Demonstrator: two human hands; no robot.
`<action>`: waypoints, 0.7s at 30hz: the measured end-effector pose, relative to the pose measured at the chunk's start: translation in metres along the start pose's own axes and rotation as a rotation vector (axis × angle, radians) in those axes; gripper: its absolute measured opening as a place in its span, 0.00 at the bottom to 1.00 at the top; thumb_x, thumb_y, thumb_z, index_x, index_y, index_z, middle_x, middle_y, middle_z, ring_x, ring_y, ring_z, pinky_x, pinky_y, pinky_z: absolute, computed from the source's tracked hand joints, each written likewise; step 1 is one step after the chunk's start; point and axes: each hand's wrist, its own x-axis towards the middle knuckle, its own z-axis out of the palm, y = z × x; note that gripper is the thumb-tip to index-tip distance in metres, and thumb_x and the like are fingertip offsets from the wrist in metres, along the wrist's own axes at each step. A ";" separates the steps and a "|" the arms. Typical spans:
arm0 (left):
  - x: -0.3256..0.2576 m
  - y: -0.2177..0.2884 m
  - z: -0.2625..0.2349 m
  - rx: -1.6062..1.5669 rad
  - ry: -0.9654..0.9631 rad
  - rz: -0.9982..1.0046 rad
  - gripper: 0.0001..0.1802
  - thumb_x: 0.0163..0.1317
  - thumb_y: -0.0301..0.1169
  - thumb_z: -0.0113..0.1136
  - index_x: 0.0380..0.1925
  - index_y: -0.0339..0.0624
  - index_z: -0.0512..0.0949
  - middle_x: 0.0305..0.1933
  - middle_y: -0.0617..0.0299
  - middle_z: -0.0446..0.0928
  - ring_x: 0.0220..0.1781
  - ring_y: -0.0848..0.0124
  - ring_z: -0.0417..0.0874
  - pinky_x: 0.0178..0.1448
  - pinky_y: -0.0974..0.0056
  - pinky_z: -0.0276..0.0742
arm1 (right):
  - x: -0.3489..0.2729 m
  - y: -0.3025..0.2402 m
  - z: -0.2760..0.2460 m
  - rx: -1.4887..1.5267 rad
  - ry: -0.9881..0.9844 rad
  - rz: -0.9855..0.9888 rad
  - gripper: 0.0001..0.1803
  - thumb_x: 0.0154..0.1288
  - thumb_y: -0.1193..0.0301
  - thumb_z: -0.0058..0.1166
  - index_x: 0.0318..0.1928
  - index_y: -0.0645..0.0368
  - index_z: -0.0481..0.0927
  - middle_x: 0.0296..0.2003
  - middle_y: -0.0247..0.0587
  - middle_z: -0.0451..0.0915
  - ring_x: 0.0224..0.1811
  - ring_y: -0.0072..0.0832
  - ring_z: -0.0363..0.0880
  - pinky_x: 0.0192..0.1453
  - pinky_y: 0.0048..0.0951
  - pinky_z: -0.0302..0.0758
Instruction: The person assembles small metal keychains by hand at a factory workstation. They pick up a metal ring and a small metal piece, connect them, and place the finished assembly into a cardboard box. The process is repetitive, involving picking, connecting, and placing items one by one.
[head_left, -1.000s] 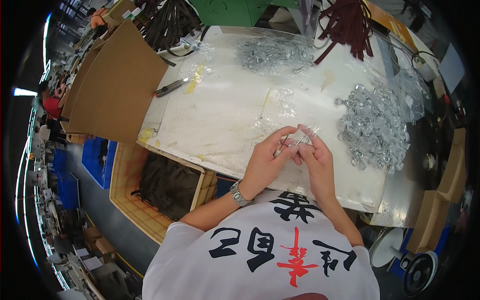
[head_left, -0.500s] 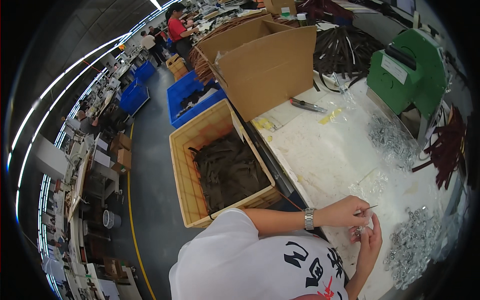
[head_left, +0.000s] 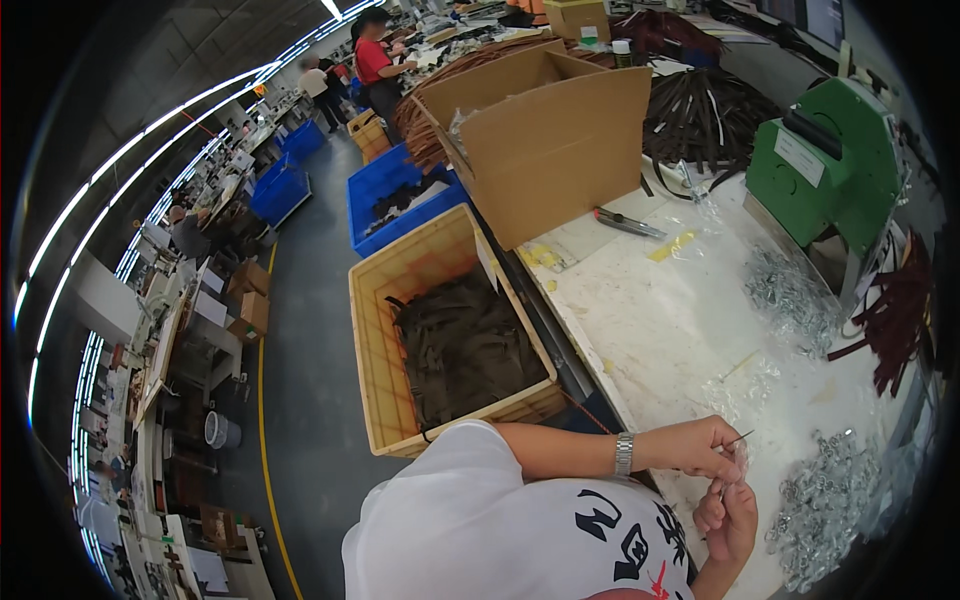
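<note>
I see my left hand (head_left: 690, 448) pinching a thin metal pin (head_left: 738, 439) between its fingers, and my right hand (head_left: 730, 515) curled beneath it, fingers pressed on a small clear piece I can't make out. Judging by the heap of metal clips (head_left: 825, 500) near right on the desk (head_left: 640, 330), plenty remains. The yellow crate (head_left: 400, 340) on the left holds dark straps (head_left: 465, 345); the cardboard box (head_left: 545, 130) beyond stands open.
</note>
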 end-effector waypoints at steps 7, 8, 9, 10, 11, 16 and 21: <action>0.005 0.012 -0.024 0.337 -0.113 0.032 0.12 0.71 0.27 0.67 0.51 0.34 0.85 0.33 0.65 0.84 0.30 0.79 0.83 0.30 0.71 0.70 | 0.002 0.014 -0.008 -0.056 0.171 -0.089 0.14 0.82 0.64 0.55 0.43 0.63 0.78 0.21 0.27 0.69 0.19 0.15 0.61 0.25 0.22 0.60; 0.005 0.017 -0.025 0.457 -0.117 0.068 0.14 0.71 0.28 0.66 0.53 0.34 0.85 0.33 0.65 0.85 0.30 0.79 0.83 0.31 0.71 0.70 | 0.000 0.011 -0.005 -0.116 0.231 -0.124 0.14 0.81 0.64 0.56 0.42 0.65 0.79 0.21 0.27 0.70 0.19 0.15 0.62 0.25 0.22 0.60; 0.012 0.003 -0.035 0.698 -0.006 0.299 0.16 0.72 0.28 0.64 0.56 0.33 0.83 0.32 0.63 0.85 0.30 0.77 0.83 0.33 0.69 0.72 | -0.002 0.008 -0.001 -0.175 0.292 -0.160 0.15 0.80 0.65 0.58 0.40 0.66 0.80 0.21 0.28 0.70 0.19 0.15 0.62 0.25 0.22 0.60; 0.021 -0.025 -0.054 0.935 0.125 0.531 0.18 0.73 0.29 0.61 0.59 0.33 0.81 0.31 0.61 0.85 0.30 0.75 0.83 0.35 0.68 0.73 | -0.001 0.006 0.002 -0.273 0.312 -0.179 0.14 0.80 0.65 0.58 0.40 0.65 0.80 0.21 0.27 0.70 0.19 0.15 0.63 0.25 0.21 0.60; 0.022 -0.023 -0.054 0.949 0.114 0.507 0.19 0.74 0.29 0.60 0.62 0.32 0.80 0.31 0.60 0.85 0.30 0.73 0.83 0.36 0.67 0.74 | -0.002 0.004 0.004 -0.368 0.345 -0.212 0.14 0.80 0.65 0.58 0.40 0.65 0.81 0.21 0.27 0.70 0.19 0.14 0.63 0.25 0.20 0.60; -0.001 0.036 -0.005 0.659 -0.230 0.015 0.23 0.77 0.30 0.53 0.67 0.31 0.74 0.28 0.54 0.85 0.28 0.65 0.83 0.39 0.62 0.78 | 0.002 0.014 0.003 -0.671 0.498 -0.381 0.12 0.78 0.69 0.58 0.41 0.68 0.84 0.22 0.28 0.72 0.22 0.13 0.64 0.27 0.19 0.58; -0.007 0.010 0.006 0.561 -0.060 0.073 0.15 0.75 0.26 0.53 0.56 0.31 0.80 0.30 0.57 0.85 0.25 0.74 0.79 0.35 0.68 0.77 | 0.005 0.022 0.008 -0.673 0.572 -0.443 0.11 0.78 0.72 0.56 0.44 0.69 0.84 0.24 0.28 0.73 0.23 0.13 0.64 0.27 0.19 0.57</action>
